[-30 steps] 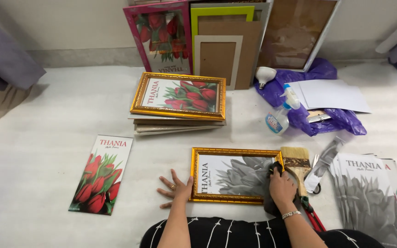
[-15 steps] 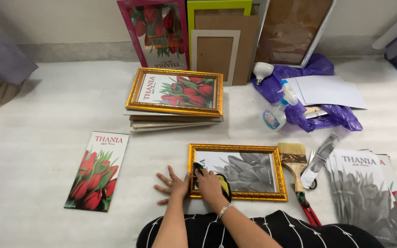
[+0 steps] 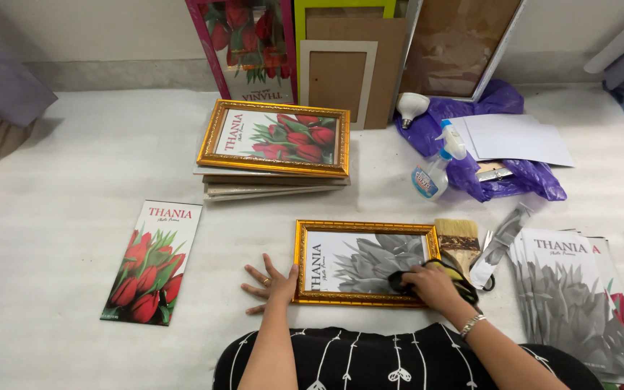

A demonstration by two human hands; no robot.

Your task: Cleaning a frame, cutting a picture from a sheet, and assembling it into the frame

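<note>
A gold-framed grey flower print (image 3: 359, 258) lies flat in front of me on the white padded surface. My left hand (image 3: 270, 283) rests flat with fingers spread against the frame's left edge. My right hand (image 3: 435, 285) presses a dark cloth (image 3: 403, 280) onto the glass at the frame's lower right corner. A wide paintbrush (image 3: 458, 238) lies just right of the frame, next to my right hand.
A stack of gold frames with a red tulip print (image 3: 274, 146) sits behind. A tulip poster (image 3: 152, 260) lies at left. A spray bottle (image 3: 435, 170), purple bag (image 3: 500, 173), papers and scissors (image 3: 492, 249) are at right, with grey prints (image 3: 575, 303). Frames (image 3: 337, 72) lean on the wall.
My right hand with the cloth swept from the frame's right end to its left side, then back to the lower right corner. My left hand stayed at the frame's left edge.
</note>
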